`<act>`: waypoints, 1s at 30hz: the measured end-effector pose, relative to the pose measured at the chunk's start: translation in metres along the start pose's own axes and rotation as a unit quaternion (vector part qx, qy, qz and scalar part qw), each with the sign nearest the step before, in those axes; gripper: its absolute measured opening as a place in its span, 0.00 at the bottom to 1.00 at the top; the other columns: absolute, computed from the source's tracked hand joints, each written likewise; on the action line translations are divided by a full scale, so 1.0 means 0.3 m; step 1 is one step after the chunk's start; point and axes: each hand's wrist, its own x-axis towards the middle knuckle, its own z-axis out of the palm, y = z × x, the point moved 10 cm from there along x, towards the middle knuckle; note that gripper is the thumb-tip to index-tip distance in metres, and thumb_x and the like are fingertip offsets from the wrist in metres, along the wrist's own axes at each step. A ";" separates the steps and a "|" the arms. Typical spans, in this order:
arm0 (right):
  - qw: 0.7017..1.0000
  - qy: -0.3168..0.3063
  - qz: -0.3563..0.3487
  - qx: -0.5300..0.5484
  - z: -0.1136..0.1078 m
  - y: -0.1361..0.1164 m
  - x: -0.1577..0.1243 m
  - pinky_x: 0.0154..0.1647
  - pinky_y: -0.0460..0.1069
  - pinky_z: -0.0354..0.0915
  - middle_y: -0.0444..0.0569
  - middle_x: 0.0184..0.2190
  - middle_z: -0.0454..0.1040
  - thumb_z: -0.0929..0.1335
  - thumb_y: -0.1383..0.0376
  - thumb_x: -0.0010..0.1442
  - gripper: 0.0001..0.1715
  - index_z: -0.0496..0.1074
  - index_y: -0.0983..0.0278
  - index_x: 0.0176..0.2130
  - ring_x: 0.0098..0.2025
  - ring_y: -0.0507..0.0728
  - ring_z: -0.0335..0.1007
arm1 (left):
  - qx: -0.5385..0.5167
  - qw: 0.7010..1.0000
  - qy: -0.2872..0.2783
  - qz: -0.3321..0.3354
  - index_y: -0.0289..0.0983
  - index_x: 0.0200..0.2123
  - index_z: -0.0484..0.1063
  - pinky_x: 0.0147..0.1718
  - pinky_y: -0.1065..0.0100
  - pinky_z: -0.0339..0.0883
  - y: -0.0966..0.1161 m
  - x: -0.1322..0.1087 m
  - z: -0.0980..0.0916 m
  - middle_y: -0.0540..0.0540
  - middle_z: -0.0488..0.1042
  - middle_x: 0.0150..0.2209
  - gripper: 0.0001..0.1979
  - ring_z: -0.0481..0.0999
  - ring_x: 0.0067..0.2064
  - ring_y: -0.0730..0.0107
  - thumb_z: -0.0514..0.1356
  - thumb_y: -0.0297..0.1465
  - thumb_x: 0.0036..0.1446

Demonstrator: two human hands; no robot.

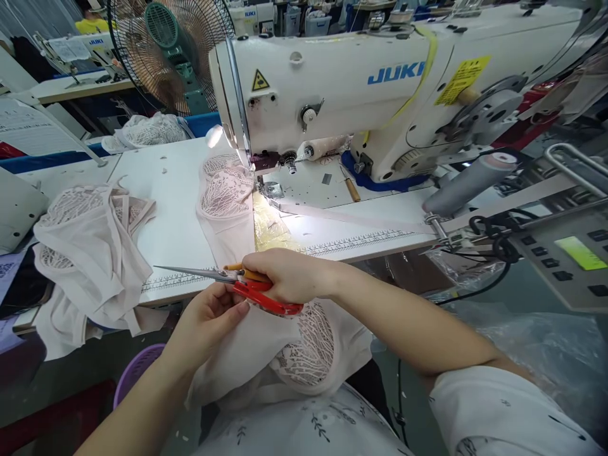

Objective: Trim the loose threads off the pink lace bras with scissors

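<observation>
Red-handled scissors [270,299] are in my right hand [289,275], their blades pointing left over the table's front edge. Something orange-yellow also shows between that hand's fingers. My left hand [209,323], just below the blades, pinches the pale pink garment [308,348], whose lace cup lies over my lap. Another pink lace piece [227,190] rests on the table, reaching the presser foot of the white sewing machine [332,82]. A pale strip [342,216] runs from the foot to the right.
Stacked pink garments [95,247] lie on the table [171,171] at the left. A fan [171,50] stands behind. A wooden-handled tool [350,187] is on the machine bed, a control panel [570,253] at the right, and a purple basket [137,370] below the table.
</observation>
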 end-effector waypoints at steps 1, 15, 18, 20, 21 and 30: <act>1.000 0.006 -0.003 0.004 0.004 -0.001 -0.003 0.23 0.45 0.51 0.39 0.23 0.60 0.67 0.70 0.51 0.16 0.52 0.61 0.25 0.24 0.50 0.55 | 0.003 1.000 -0.012 -0.006 0.38 0.36 0.74 0.39 0.68 0.66 -0.003 -0.002 0.008 0.47 0.75 0.34 0.10 0.72 0.37 0.67 0.64 0.36 0.52; 0.985 -0.005 0.141 0.099 0.230 0.112 -0.284 0.21 0.46 0.48 0.41 0.21 0.57 0.64 0.54 0.54 0.18 0.52 0.61 0.26 0.21 0.50 0.50 | -0.140 0.987 0.065 -0.055 0.35 0.25 0.68 0.23 0.77 0.55 -0.058 -0.034 -0.045 0.53 0.67 0.22 0.15 0.62 0.23 0.78 0.67 0.39 0.46; 0.979 -0.032 0.183 0.083 0.254 0.122 -0.279 0.19 0.46 0.46 0.40 0.19 0.57 0.65 0.55 0.55 0.19 0.53 0.61 0.24 0.19 0.49 0.49 | -0.131 0.987 0.067 -0.059 0.34 0.24 0.67 0.22 0.77 0.53 -0.054 -0.040 -0.034 0.53 0.66 0.21 0.16 0.60 0.22 0.78 0.68 0.40 0.44; 0.979 -0.037 0.181 0.089 0.255 0.106 -0.260 0.19 0.45 0.47 0.40 0.18 0.57 0.65 0.57 0.55 0.17 0.53 0.61 0.24 0.19 0.49 0.48 | -0.116 0.989 0.070 -0.056 0.34 0.24 0.68 0.22 0.76 0.53 -0.051 -0.042 -0.029 0.52 0.67 0.21 0.16 0.61 0.23 0.78 0.67 0.39 0.44; 0.978 -0.041 0.182 0.092 0.256 0.099 -0.251 0.19 0.45 0.47 0.39 0.18 0.56 0.64 0.58 0.55 0.16 0.54 0.61 0.24 0.19 0.48 0.48 | -0.109 0.990 0.072 -0.052 0.34 0.24 0.68 0.23 0.76 0.54 -0.050 -0.043 -0.029 0.52 0.66 0.21 0.15 0.61 0.23 0.77 0.67 0.39 0.45; 0.972 -0.026 0.223 0.072 0.247 0.084 -0.215 0.21 0.46 0.50 0.41 0.19 0.61 0.64 0.55 0.55 0.16 0.55 0.61 0.25 0.20 0.50 0.53 | -0.121 0.988 0.086 -0.049 0.35 0.24 0.66 0.23 0.75 0.54 -0.063 -0.043 -0.031 0.54 0.64 0.21 0.15 0.60 0.23 0.77 0.66 0.39 0.45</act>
